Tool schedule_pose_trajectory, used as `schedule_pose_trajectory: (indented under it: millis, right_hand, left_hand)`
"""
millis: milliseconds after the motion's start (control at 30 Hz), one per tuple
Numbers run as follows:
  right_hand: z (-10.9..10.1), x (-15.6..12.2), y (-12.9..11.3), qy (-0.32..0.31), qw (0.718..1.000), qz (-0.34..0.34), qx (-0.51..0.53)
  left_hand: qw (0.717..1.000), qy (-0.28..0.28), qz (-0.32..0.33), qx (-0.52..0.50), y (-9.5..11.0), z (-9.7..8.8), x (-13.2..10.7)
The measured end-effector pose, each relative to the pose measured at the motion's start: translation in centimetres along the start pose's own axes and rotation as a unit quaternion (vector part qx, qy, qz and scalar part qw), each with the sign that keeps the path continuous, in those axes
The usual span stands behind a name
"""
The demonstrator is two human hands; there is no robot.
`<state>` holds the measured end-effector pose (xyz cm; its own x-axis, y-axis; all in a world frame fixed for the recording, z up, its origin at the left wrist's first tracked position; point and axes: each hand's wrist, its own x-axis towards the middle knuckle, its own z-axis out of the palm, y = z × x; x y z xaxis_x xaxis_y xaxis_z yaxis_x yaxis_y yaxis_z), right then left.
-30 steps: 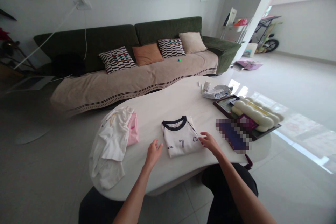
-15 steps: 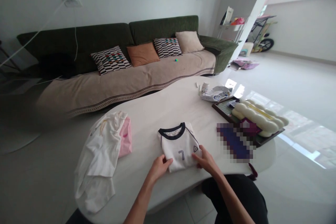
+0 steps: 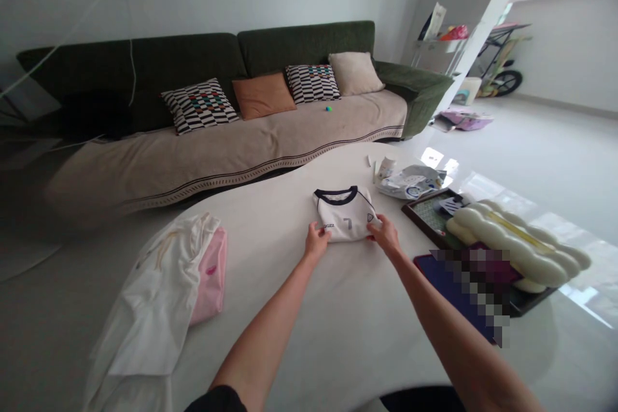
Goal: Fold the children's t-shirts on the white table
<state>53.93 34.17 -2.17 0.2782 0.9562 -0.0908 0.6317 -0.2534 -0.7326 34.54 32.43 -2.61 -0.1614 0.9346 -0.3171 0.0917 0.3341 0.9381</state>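
Note:
A folded white jersey (image 3: pixel 344 214) with a dark navy collar and a printed 7 lies on the white table (image 3: pixel 347 335), well out from the near edge. My left hand (image 3: pixel 317 241) grips its lower left side, and my right hand (image 3: pixel 386 234) holds its lower right corner. A loose white garment (image 3: pixel 153 309) lies in a heap to the left, overlapping the table's edge. Beside it lies a folded pink garment (image 3: pixel 211 280).
Beyond the jersey stand crumpled papers and plastic wrappers (image 3: pixel 410 181). To the right are a dark tray (image 3: pixel 427 215), a long cream padded object (image 3: pixel 516 244) and a pixelated item (image 3: pixel 463 290). A green sofa (image 3: pixel 290 71) stands behind the table.
The jersey has slid away from me across the table, with both hands on it. A second ago my hands were beside it, and the left was not touching it.

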Motion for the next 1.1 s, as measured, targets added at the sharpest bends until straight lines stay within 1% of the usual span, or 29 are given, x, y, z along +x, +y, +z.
schedule_pose_trajectory:
  millis: [33,67,100,167,200,233,300,333,367,433,500,533,600,633,667,700,733,767,833,867,900,967,1000,1033,1067,1100]
  right_hand:
    - [-0.3,1.3,-0.3,0.026,0.999,-0.004,-0.022]
    - [-0.4,2.1,-0.7,0.053,0.998,-0.010,-0.044]
    - [-0.4,2.5,-1.1,0.079,0.995,-0.018,-0.063]
    - [0.7,2.1,-1.8,0.111,0.988,-0.052,-0.092]
    - [1.7,1.6,-2.0,0.109,0.983,-0.084,-0.118]
    - [2.9,1.0,-2.2,0.092,0.977,-0.121,-0.152]
    - [5.4,0.1,-2.3,0.033,0.954,-0.182,-0.236]
    - [6.6,0.1,-2.2,0.006,0.942,-0.195,-0.273]
    - [7.5,0.3,-2.1,-0.010,0.935,-0.193,-0.299]
    - [8.5,1.6,-2.0,-0.013,0.936,-0.161,-0.312]
    - [8.4,3.6,-2.2,-0.011,0.943,-0.142,-0.302]
    - [8.1,4.4,-2.5,-0.020,0.945,-0.143,-0.293]
    - [7.2,5.3,-3.3,-0.037,0.947,-0.162,-0.275]
    - [6.8,5.0,-3.6,-0.035,0.947,-0.176,-0.267]
    - [6.5,4.0,-3.9,-0.025,0.946,-0.188,-0.261]
    - [6.3,2.4,-4.0,-0.009,0.946,-0.198,-0.256]
    - [6.3,0.0,-3.8,0.005,0.946,-0.207,-0.251]
    - [6.4,-2.9,-3.3,0.013,0.946,-0.214,-0.243]
    - [7.0,-9.9,-1.5,-0.017,0.946,-0.240,-0.217]
    - [7.3,-13.7,-0.2,-0.038,0.946,-0.256,-0.197]
    - [7.6,-17.3,1.1,-0.060,0.944,-0.271,-0.178]
    - [7.6,-23.6,3.4,-0.082,0.944,-0.281,-0.155]
    - [7.4,-25.9,4.2,-0.090,0.943,-0.282,-0.151]
    - [7.0,-27.7,4.6,-0.097,0.942,-0.282,-0.151]
    - [6.6,-28.9,4.8,-0.106,0.941,-0.282,-0.153]
    - [6.1,-29.5,4.7,-0.118,0.940,-0.282,-0.154]
  left_hand:
    - [1.000,-0.002,0.009,0.002,0.5,0.3,0.1]
    - [1.000,-0.015,0.025,0.006,0.7,0.4,-0.3]
    - [0.998,-0.034,0.045,0.012,0.6,0.1,-1.2]
    - [0.992,-0.082,0.091,0.024,-0.1,-1.4,-4.3]
    - [0.989,-0.101,0.107,0.031,-0.7,-2.5,-6.3]
    - [0.987,-0.111,0.113,0.037,-1.5,-3.9,-8.4]
    - [0.986,-0.116,0.108,0.048,-3.3,-7.0,-12.5]
    - [0.987,-0.109,0.101,0.056,-4.3,-8.7,-14.5]
    - [0.989,-0.096,0.093,0.065,-5.4,-10.5,-16.2]
    - [0.992,-0.055,0.075,0.087,-7.7,-13.9,-19.3]
    - [0.993,0.006,0.048,0.108,-9.7,-17.2,-21.6]
    - [0.991,0.037,0.034,0.121,-10.4,-18.6,-22.5]
    - [0.984,0.082,0.016,0.157,-10.9,-21.2,-23.7]
    - [0.978,0.102,0.017,0.181,-10.7,-22.3,-24.0]
    - [0.970,0.122,0.026,0.210,-10.3,-23.4,-24.1]
    - [0.959,0.143,0.042,0.241,-9.7,-24.4,-24.0]
    - [0.945,0.169,0.066,0.274,-9.0,-25.4,-23.6]
    - [0.926,0.199,0.092,0.306,-8.3,-26.3,-23.2]
    - [0.881,0.258,0.130,0.374,-7.1,-28.0,-21.8]
    - [0.858,0.281,0.132,0.409,-6.8,-28.6,-21.1]
    - [0.836,0.295,0.121,0.446,-6.6,-29.1,-20.5]
    - [0.800,0.291,0.081,0.518,-6.7,-29.5,-19.4]
    - [0.786,0.282,0.063,0.547,-6.8,-29.5,-19.0]
    - [0.776,0.272,0.051,0.567,-6.9,-29.5,-18.8]
    - [0.771,0.266,0.044,0.577,-7.0,-29.5,-18.7]
    - [0.772,0.263,0.039,0.577,-7.0,-29.5,-18.7]
